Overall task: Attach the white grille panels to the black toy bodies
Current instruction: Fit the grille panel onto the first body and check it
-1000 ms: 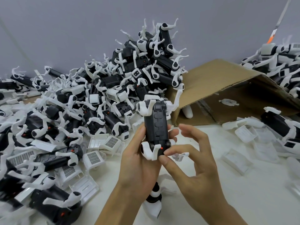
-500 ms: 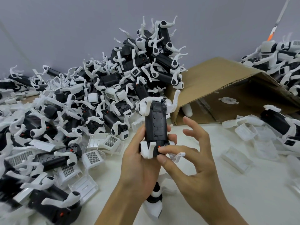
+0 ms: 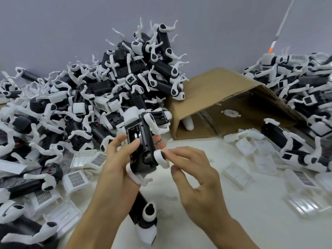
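Observation:
My left hand (image 3: 116, 169) grips a black toy body (image 3: 142, 146) with white legs, held upright above the table's middle, its open underside turned toward me. My right hand (image 3: 194, 178) is beside it with fingers spread; its fingertips touch the white hip joint (image 3: 159, 157) at the body's lower right. Several white grille panels (image 3: 76, 178) lie on the table left of my hands. More white panels (image 3: 237, 174) lie to the right.
A tall heap of black-and-white toy bodies (image 3: 125, 78) fills the left and back. Another heap (image 3: 305, 90) sits at the far right. A tipped cardboard box (image 3: 224, 90) lies open behind my hands. One toy body (image 3: 145, 218) lies under my wrists.
The toy body has been rotated in my left hand, so its open underside now faces me. My right hand has shifted from the body's bottom end to the lower-right leg joint.

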The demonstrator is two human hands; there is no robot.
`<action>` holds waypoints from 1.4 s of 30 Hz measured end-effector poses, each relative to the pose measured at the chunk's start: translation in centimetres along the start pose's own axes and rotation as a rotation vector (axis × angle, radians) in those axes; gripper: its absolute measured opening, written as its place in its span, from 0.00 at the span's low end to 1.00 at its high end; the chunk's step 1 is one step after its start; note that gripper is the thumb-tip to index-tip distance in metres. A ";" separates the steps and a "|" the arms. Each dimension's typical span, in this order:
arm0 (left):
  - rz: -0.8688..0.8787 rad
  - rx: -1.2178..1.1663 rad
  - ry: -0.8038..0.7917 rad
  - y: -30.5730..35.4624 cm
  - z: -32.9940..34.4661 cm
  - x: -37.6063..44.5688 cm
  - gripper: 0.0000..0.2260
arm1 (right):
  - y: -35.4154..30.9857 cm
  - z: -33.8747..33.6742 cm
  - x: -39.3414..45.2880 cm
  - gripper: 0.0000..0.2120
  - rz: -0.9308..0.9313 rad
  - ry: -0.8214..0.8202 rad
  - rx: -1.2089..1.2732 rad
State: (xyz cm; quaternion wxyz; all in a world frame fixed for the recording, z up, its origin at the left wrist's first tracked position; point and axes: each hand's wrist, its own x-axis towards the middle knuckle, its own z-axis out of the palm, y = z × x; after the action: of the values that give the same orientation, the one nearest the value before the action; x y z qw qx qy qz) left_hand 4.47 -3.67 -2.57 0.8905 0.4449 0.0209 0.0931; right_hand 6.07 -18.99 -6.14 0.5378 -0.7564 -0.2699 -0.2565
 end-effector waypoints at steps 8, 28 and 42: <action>0.204 0.142 0.182 0.1 -0.4 0.2 0.28 | 3.1 -5.5 2.5 0.25 0.705 -0.240 -0.788; 0.288 0.432 -0.205 -1.5 0.4 -0.8 0.22 | -1.0 -1.9 2.0 0.18 0.590 0.148 0.543; 0.262 0.240 -0.127 -1.4 0.1 -0.4 0.22 | -0.8 -1.4 1.5 0.15 0.604 -0.165 0.424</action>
State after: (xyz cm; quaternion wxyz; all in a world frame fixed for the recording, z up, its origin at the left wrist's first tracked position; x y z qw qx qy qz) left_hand 4.28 -4.64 -3.64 0.8108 0.5518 -0.0826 0.1769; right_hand 6.45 -19.87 -4.15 0.7103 -0.6918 -0.1243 0.0369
